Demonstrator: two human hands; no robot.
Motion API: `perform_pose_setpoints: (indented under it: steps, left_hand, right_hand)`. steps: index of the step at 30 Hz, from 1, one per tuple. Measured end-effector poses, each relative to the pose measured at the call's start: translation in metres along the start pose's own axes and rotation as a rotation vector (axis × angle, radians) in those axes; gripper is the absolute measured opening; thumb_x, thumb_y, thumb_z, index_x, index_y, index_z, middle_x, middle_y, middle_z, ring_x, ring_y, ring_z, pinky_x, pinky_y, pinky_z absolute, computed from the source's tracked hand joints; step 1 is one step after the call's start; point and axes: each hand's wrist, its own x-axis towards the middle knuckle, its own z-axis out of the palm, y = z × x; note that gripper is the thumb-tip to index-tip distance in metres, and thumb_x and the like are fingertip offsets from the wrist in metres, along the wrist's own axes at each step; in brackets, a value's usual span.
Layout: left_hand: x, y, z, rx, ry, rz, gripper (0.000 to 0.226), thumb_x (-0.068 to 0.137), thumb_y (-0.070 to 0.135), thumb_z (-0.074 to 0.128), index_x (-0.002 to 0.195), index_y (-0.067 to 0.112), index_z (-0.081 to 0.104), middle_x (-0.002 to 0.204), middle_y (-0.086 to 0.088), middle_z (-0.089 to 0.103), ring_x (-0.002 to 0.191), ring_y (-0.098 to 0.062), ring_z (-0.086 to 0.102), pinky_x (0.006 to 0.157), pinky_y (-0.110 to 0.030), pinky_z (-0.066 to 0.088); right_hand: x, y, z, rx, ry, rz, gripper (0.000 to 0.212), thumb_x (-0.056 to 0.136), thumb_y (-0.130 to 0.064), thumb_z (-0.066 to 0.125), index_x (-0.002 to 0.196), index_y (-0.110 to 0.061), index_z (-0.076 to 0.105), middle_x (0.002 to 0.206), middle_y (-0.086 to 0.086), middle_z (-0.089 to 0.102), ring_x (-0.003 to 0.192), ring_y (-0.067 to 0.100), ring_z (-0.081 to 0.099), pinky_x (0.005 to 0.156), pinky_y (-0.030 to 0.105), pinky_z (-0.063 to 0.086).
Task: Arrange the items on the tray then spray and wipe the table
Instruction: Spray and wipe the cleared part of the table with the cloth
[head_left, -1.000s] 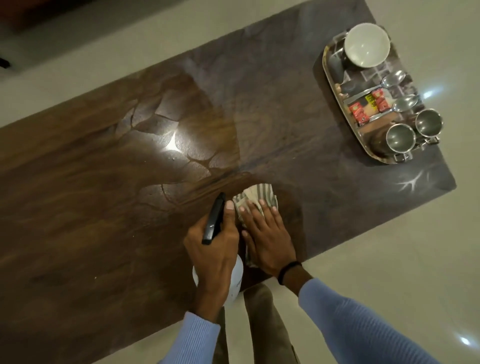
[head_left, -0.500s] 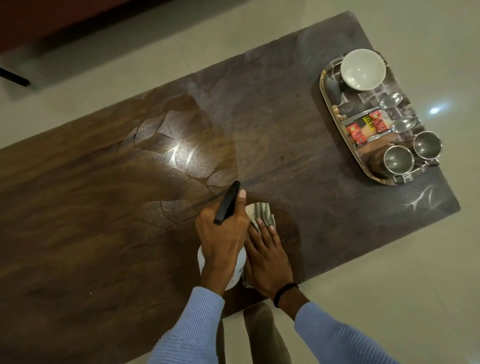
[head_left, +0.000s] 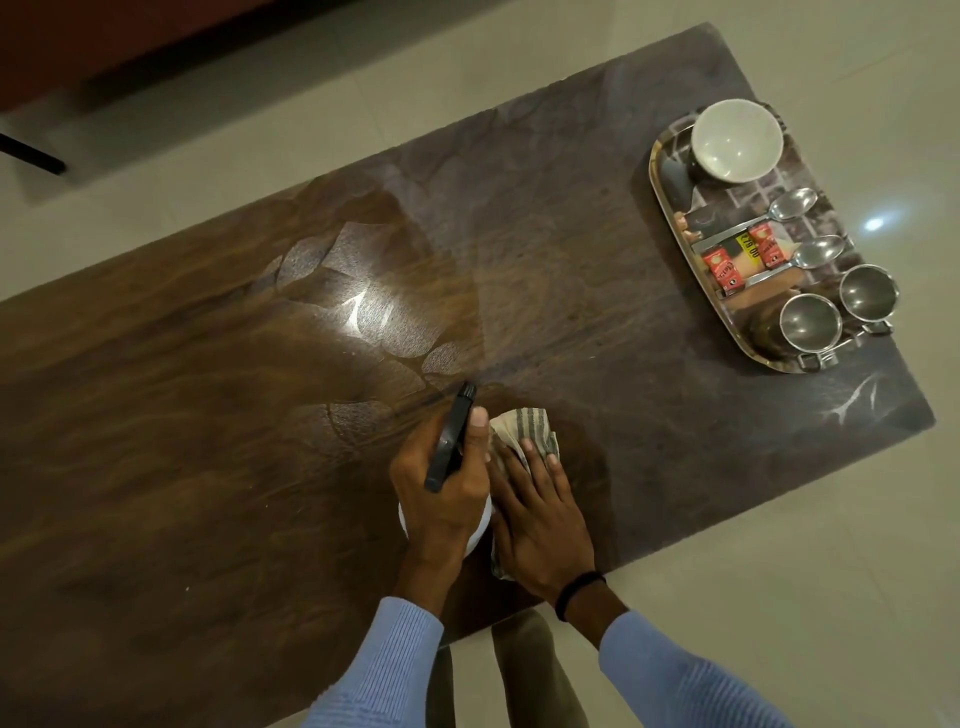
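My left hand (head_left: 441, 493) grips a spray bottle (head_left: 451, 441) with a black nozzle and white body, held over the near edge of the dark wooden table (head_left: 208, 441). Right beside it my right hand (head_left: 540, 519) lies flat on a striped cloth (head_left: 524, 428), pressing it to the tabletop. At the table's far right end a metal tray (head_left: 670, 228) holds a white bowl (head_left: 736, 139), two spoons (head_left: 792, 201), red packets (head_left: 722, 267) and two steel cups (head_left: 810, 322).
A bright light reflection (head_left: 366, 312) shines off a wet-looking patch mid-table. Pale tiled floor (head_left: 779, 545) surrounds the table. A dark piece of furniture (head_left: 104, 47) stands beyond the far edge at top left.
Both hands with the bottle and cloth have shifted slightly right and further onto the table. The view has tilted, so the tray sits lower in frame.
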Motion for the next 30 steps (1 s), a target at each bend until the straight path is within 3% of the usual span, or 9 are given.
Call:
perform_pose_setpoints:
  steps: [5, 9, 11, 13, 17, 23, 30]
  left_hand:
    - [-0.003, -0.007, -0.012, -0.016, 0.052, -0.010, 0.036, 0.091, 0.041, 0.063, 0.071, 0.012, 0.067, 0.056, -0.001, 0.063, 0.047, -0.014, 0.061, 0.043, -0.039, 0.049]
    - [0.000, -0.013, -0.020, 0.000, -0.020, -0.048, 0.042, 0.093, 0.045, 0.061, 0.080, 0.006, 0.070, 0.066, -0.005, 0.069, 0.057, -0.019, 0.066, 0.055, -0.043, 0.054]
    - [0.000, -0.016, -0.024, 0.026, 0.006, -0.041, 0.042, 0.092, 0.045, 0.061, 0.075, 0.007, 0.069, 0.060, -0.004, 0.066, 0.050, -0.019, 0.064, 0.049, -0.047, 0.052]
    - [0.000, -0.018, -0.027, 0.034, 0.031, -0.022, 0.039, 0.092, 0.042, 0.062, 0.072, 0.010, 0.067, 0.056, 0.000, 0.062, 0.045, -0.016, 0.060, 0.043, -0.045, 0.049]
    - [0.003, -0.018, -0.029, 0.025, -0.007, -0.070, 0.040, 0.092, 0.046, 0.061, 0.078, 0.009, 0.069, 0.064, -0.004, 0.067, 0.054, -0.020, 0.064, 0.053, -0.044, 0.053]
    - [0.007, -0.017, -0.032, 0.036, -0.023, -0.075, 0.042, 0.091, 0.045, 0.062, 0.069, 0.010, 0.065, 0.054, 0.000, 0.059, 0.046, -0.019, 0.057, 0.045, -0.044, 0.049]
    - [0.015, -0.022, -0.031, 0.036, 0.038, -0.137, 0.048, 0.090, 0.049, 0.062, 0.072, 0.005, 0.068, 0.059, -0.007, 0.066, 0.049, -0.023, 0.062, 0.051, -0.047, 0.053]
  right_hand:
    - [-0.001, -0.002, -0.001, -0.008, 0.002, 0.017, 0.063, 0.105, -0.043, 0.037, 0.161, -0.026, 0.015, 0.166, -0.001, 0.017, 0.156, 0.023, 0.007, 0.126, 0.045, 0.006]
    - [0.000, -0.002, 0.001, -0.048, 0.001, 0.029, 0.065, 0.105, -0.043, 0.038, 0.161, -0.026, 0.011, 0.166, 0.000, 0.013, 0.156, 0.024, 0.009, 0.126, 0.045, 0.006]
    - [0.000, -0.002, 0.002, -0.051, 0.017, 0.031, 0.065, 0.104, -0.042, 0.038, 0.161, -0.027, 0.010, 0.166, -0.001, 0.013, 0.156, 0.024, 0.010, 0.126, 0.045, 0.006]
    - [0.000, -0.003, 0.002, -0.053, 0.032, 0.028, 0.067, 0.103, -0.041, 0.040, 0.161, -0.027, 0.010, 0.165, -0.001, 0.014, 0.156, 0.024, 0.010, 0.126, 0.045, 0.007]
    - [0.000, -0.001, 0.006, -0.058, 0.043, 0.033, 0.068, 0.103, -0.041, 0.041, 0.161, -0.028, 0.009, 0.166, -0.002, 0.013, 0.156, 0.023, 0.009, 0.126, 0.043, 0.005]
    - [0.006, 0.003, 0.000, -0.032, 0.064, 0.077, 0.066, 0.102, -0.039, 0.042, 0.160, -0.027, 0.014, 0.165, 0.002, 0.021, 0.156, 0.023, 0.010, 0.126, 0.043, 0.006]
    - [0.126, 0.020, -0.046, -0.038, 0.145, 0.254, 0.058, 0.104, -0.040, 0.031, 0.159, -0.023, 0.022, 0.166, 0.006, 0.022, 0.155, 0.030, 0.013, 0.124, 0.049, 0.010]
